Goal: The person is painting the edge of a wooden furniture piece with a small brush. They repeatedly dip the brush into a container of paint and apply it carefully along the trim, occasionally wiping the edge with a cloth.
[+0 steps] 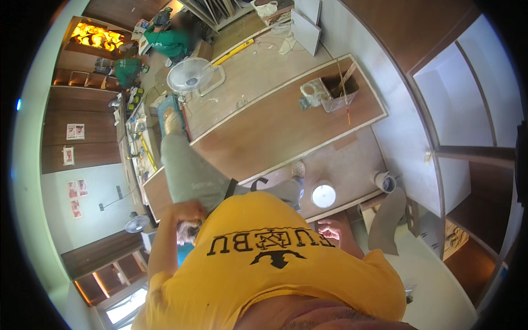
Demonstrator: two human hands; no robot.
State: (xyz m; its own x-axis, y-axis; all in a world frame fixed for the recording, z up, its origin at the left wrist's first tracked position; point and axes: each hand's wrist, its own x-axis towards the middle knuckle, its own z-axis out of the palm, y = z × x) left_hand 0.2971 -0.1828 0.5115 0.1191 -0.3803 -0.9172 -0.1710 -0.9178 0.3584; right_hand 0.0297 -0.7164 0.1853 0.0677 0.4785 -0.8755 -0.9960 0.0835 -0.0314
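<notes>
My left hand [187,211] is curled at my left hip, beside a crumpled whitish bundle [187,232]; whether the fingers grip it cannot be told. My right hand [330,229] is at my right side with its fingers apart and nothing visible in them. The yellow shirt [272,239] covers part of that hand. Beyond it, a round white tub [323,194] stands on a brownish surface. A brown panel [268,132] with pale edges lies before me. On its far right end sits a clear plastic container [338,101] with dark contents and thin sticks.
A white fan [189,76] stands ahead, near a yellow spirit level [233,52]. Two people in green shirts [169,43] [127,70] are at the far left. White boards [306,31] lean at the back. To my right are a pot [385,182] and a curved grey sheet [387,225].
</notes>
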